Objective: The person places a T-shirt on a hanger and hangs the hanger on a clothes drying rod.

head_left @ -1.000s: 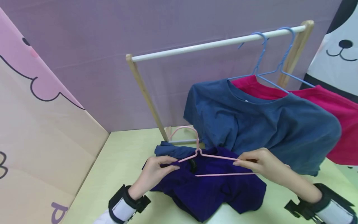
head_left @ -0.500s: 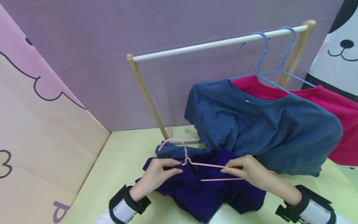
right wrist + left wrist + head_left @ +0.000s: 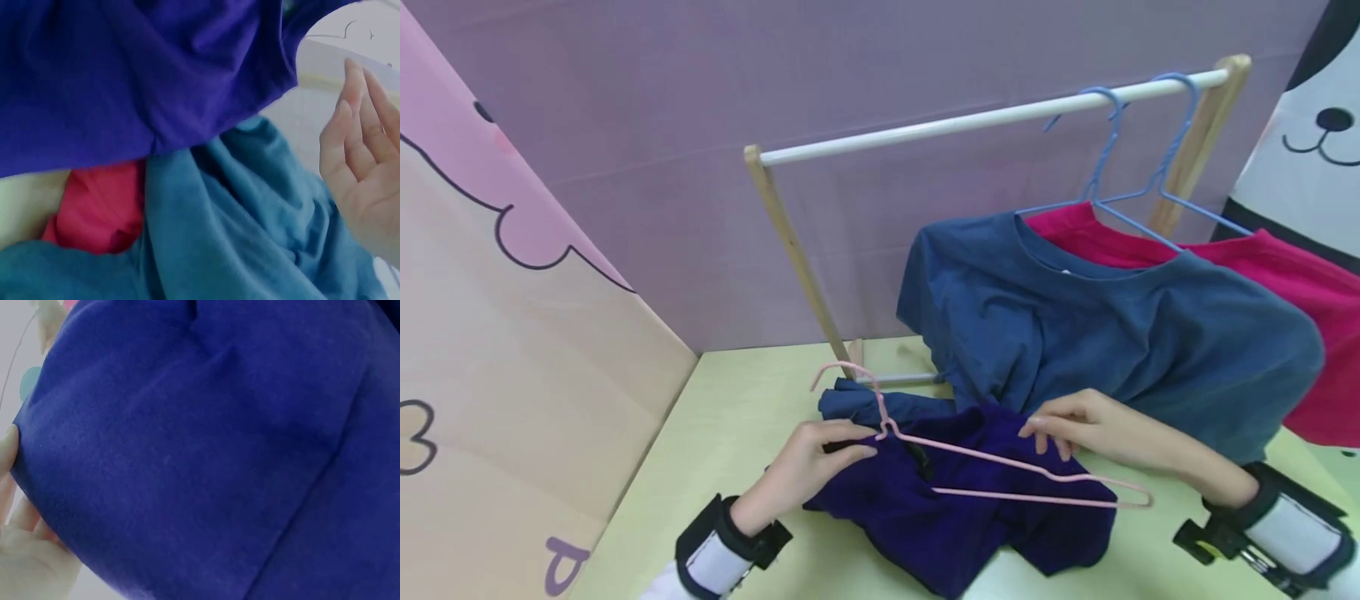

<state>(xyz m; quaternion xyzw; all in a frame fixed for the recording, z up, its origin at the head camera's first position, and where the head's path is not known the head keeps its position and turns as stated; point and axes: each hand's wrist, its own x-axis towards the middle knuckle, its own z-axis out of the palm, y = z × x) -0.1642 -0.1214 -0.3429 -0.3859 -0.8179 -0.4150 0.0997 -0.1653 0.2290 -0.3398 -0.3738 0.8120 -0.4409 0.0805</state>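
A dark purple T-shirt (image 3: 940, 533) is spread on the table under both hands. My left hand (image 3: 822, 462) pinches its left shoulder between thumb and fingers, and the cloth edge shows at the thumb in the left wrist view. A pink hanger (image 3: 977, 455) has its left arm inside the shirt, hidden by cloth; its hook and right arm lie outside, above the fabric. Just above the hanger's right arm, my right hand (image 3: 1101, 429) holds nothing, its fingers loosely bent. In the right wrist view that hand stands apart from the purple cloth.
Behind stands a wooden rack with a white rail (image 3: 940, 127). A blue T-shirt (image 3: 1097, 333) and a red garment (image 3: 1318, 333) hang there on blue hangers (image 3: 1099, 167). A rolled blue cloth (image 3: 850, 402) lies behind the purple shirt.
My right hand has let go of the hanger and moved up and right. The hanger has slid left into the shirt, and its right end now tips downward.
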